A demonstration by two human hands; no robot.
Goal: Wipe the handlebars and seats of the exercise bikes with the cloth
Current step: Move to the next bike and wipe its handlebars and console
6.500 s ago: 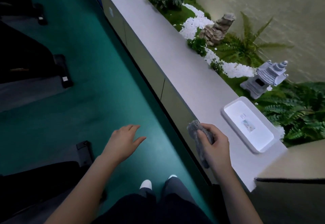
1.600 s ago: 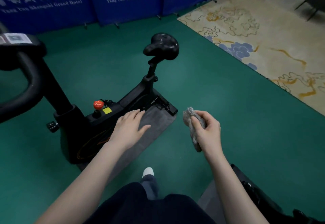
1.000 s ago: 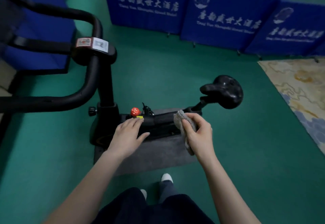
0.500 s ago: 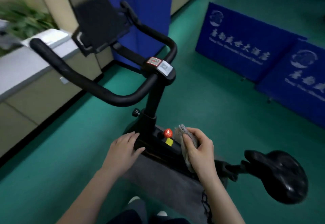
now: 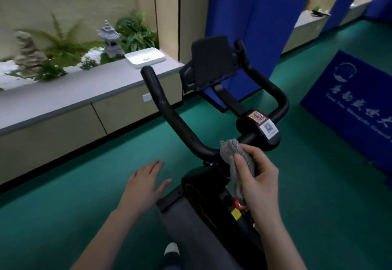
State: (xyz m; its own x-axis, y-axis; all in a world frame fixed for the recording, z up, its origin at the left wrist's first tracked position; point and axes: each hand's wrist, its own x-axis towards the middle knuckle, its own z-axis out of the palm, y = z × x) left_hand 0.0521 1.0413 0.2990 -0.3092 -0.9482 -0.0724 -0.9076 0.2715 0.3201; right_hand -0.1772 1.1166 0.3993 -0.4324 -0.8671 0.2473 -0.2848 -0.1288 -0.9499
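A black exercise bike stands in front of me, its curved handlebars [image 5: 169, 112] rising toward the ledge and its black screen holder [image 5: 211, 59] above them. My right hand [image 5: 257, 176] grips a crumpled grey cloth [image 5: 235, 159], which sits just below the handlebar bend near the stem [image 5: 261, 129]. My left hand [image 5: 146, 182] hovers open, fingers spread, over the green floor left of the bike body [image 5: 203, 189]. The seat is out of view.
A long grey ledge [image 5: 70, 91] with a white tray [image 5: 145, 58], stone lantern [image 5: 109, 38] and ferns runs at the left. Blue folding panels [image 5: 252, 36] stand behind the bike, a blue banner [image 5: 352, 104] at the right. A grey mat [image 5: 191, 227] lies under the bike.
My view has swung from the seat up to the handlebars. My right hand has lifted the cloth from beside the red knob to just under the handlebar bend. My left hand has drifted off the frame.
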